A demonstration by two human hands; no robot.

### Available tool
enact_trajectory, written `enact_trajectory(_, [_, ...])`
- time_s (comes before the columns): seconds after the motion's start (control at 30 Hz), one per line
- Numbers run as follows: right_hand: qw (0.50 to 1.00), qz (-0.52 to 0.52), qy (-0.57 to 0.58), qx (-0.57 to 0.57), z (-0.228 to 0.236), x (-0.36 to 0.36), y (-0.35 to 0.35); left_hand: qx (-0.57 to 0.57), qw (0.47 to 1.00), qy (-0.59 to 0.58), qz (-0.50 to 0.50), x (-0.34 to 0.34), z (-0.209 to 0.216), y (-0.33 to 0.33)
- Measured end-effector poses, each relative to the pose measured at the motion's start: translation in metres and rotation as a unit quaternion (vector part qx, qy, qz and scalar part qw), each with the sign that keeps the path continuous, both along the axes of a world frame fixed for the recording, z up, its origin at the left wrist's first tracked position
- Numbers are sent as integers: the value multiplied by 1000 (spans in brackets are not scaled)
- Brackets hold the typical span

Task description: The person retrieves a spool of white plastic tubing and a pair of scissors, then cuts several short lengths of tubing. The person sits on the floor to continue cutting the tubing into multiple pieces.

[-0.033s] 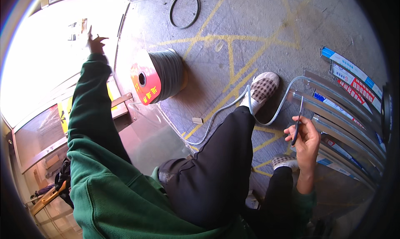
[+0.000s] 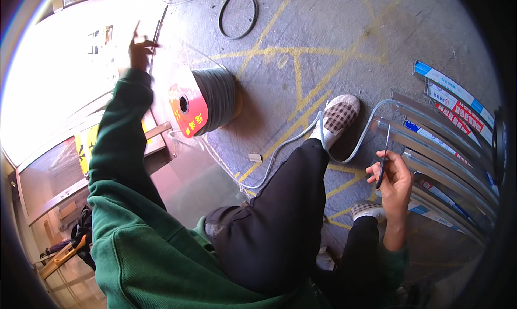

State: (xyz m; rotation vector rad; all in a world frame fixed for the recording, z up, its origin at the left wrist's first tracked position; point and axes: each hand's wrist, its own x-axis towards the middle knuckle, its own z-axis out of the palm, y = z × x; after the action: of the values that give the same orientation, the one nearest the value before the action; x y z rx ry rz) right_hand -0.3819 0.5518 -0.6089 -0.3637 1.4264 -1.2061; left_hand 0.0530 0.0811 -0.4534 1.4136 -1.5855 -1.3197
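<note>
My left hand [image 2: 141,49] is raised at the far left in front of the bright opening, its fingers stretched apart. A large spool [image 2: 187,104] with a red printed end face stands on the floor close by, wound with grey cord [image 2: 218,101]. One strand lifts from its top toward my left hand and fades in the glare, so contact cannot be made out. At the right, my right hand [image 2: 396,177] is closed on a black-handled tool [image 2: 382,171] with a narrow metal blade pointing up. I cannot tell whether it is a knife or scissors.
Grey cord [image 2: 280,150] trails over the floor, past my checked shoe [image 2: 342,115], to the metal strips [image 2: 431,142] stacked at the right with printed strips among them. Dark cord [image 2: 222,18] lies coiled at the top. A sheet-like panel [image 2: 199,188] is left of my knee.
My left hand has moved right and slightly up, nearer the spool. A strand now stands off the spool's top, and another near its base has slackened. My right hand stays put.
</note>
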Motion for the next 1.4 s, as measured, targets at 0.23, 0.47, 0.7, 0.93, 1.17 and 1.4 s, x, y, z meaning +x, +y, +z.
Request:
enact_trajectory(0.23, [999, -28, -34, 11, -4, -10, 9, 299, 836, -374, -268, -27, -166, 291])
enact_trajectory(0.47, [994, -78, -78, 23, -23, -26, 24, 382, 589, -571, -426, 144, -172, 395])
enact_trajectory(0.7, [972, -132, -192, 24, -49, -47, 22, 215, 702, -514, -443, 111, -196, 366])
enact_trajectory(0.93, [962, -139, -236, 8, -74, -61, -1, -60, 833, -372, -406, -93, -199, 268])
enact_trajectory(1.17, [963, -152, -222, 23, -85, -65, -5, -58, 886, -183, -421, -247, -213, 265])
enact_trajectory(1.4, [965, -228, -127, 18, -93, -114, 45, -143, 863, -123, -468, -307, -228, 259])
